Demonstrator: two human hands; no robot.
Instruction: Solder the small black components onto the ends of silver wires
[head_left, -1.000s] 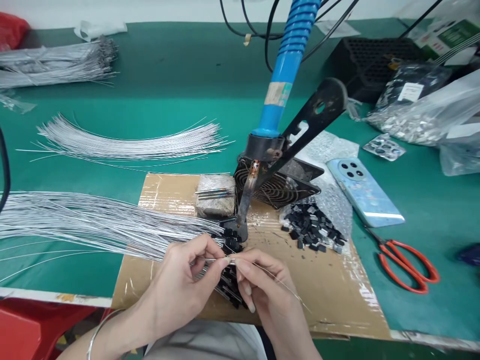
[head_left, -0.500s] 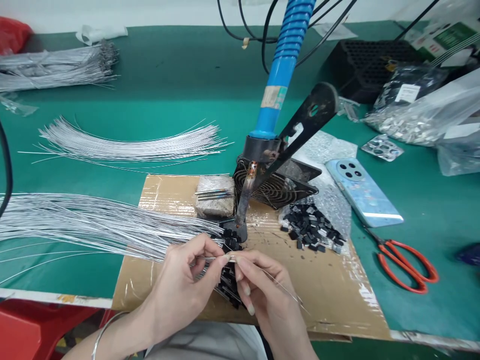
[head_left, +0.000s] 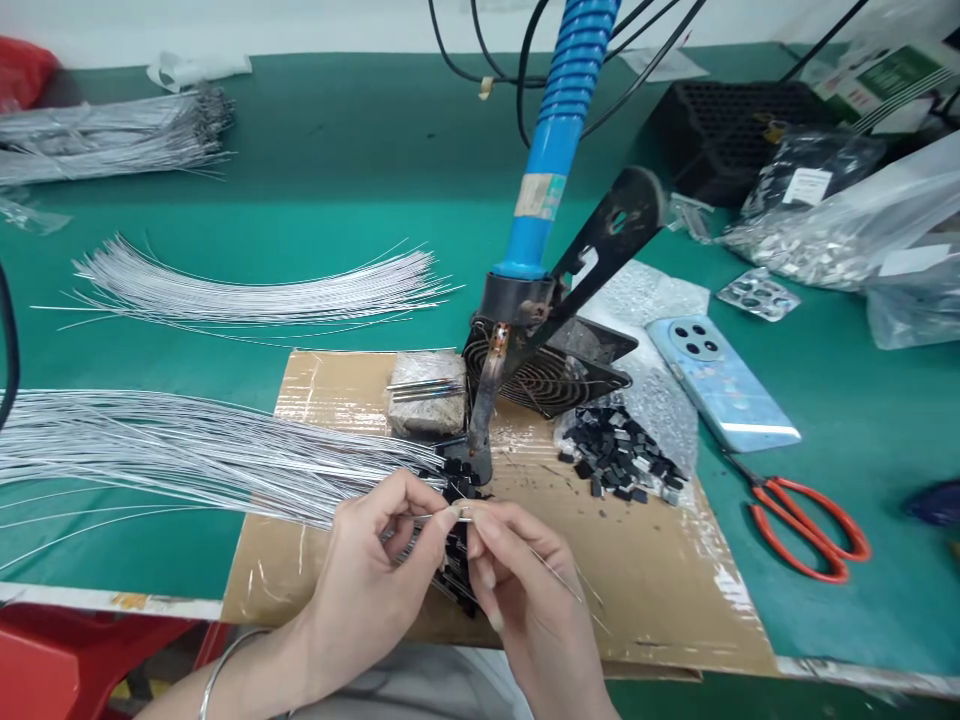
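Note:
My left hand (head_left: 386,575) pinches a thin silvery wire between thumb and forefinger. Close against it, my right hand (head_left: 529,575) is also closed, thumb on forefinger, at the same wire; fine wire ends (head_left: 559,575) stick out past its fingers to the lower right. The exact spot where the fingertips meet is mostly covered. Beneath and behind the hands lies a thick bundle of grey wires (head_left: 187,450), many of its right ends capped with small black pieces (head_left: 459,485).
Behind the hands, a blue-handled hot iron (head_left: 525,240) hangs in a black stand beside a fan (head_left: 551,380). Loose black pieces (head_left: 622,455) lie on bubble wrap at right, near a phone (head_left: 724,385) and red scissors (head_left: 810,530). Cardboard (head_left: 637,590) covers the green table; another wire bundle (head_left: 262,295) lies further back.
The view has shifted slightly. Both hands keep their pinch at nearly the same spot, and the right hand has turned a little, with the wire ends moving slightly.

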